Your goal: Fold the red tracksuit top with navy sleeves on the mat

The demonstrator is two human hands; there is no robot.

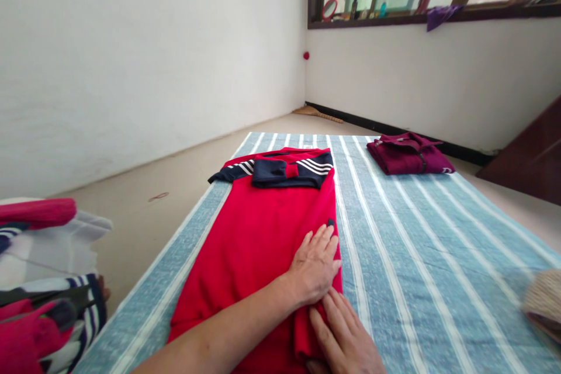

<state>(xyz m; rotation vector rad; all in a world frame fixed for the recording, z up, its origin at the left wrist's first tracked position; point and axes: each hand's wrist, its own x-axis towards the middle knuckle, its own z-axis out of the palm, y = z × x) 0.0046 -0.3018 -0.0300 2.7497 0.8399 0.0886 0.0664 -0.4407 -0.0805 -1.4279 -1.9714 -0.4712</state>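
A red garment of smooth, soft knit lies lengthwise on a blue mat woven with thin white stripes, which is spread over a pale floor. The garment's long sides are folded in, giving it a narrow, roughly rectangular shape, and its navy sleeves, each marked with three white stripes, are crossed over the far end. The left hand rests flat on the garment's right edge, fingers straight and close together, gripping nothing. The right hand lies flat just below it, fingers extended along the same folded edge and touching the cloth, also unclenched. No readable writing shows on the garment. Farther off on the mat sits a folded maroon garment, compact and squarish. At the left edge is a heap of clothes in red, white and navy stripes. A window sill holds small bottles, too small to read.
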